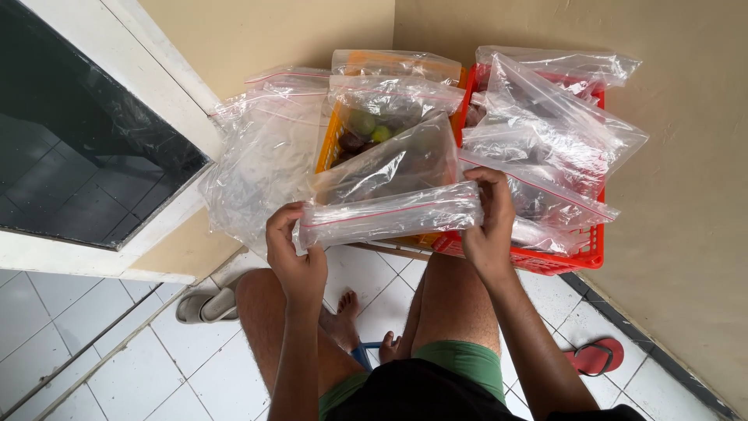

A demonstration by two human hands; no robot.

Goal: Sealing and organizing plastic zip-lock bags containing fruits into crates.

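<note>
I hold a clear zip-top plastic bag (389,214) stretched sideways in front of me. My left hand (292,253) pinches its left end and my right hand (489,226) pinches its right end along the pink-lined seal. Behind it an orange basket (326,144) holds bags with green and dark round fruit (366,129). Beside that, a red basket (573,257) is filled with more clear bags (545,125).
A pile of empty clear bags (261,156) leans against the wall at the left. A dark glass window (70,148) is at far left. On the white tiled floor lie a grey sandal (204,306) and a red flip-flop (598,357); my bare knees and feet are below.
</note>
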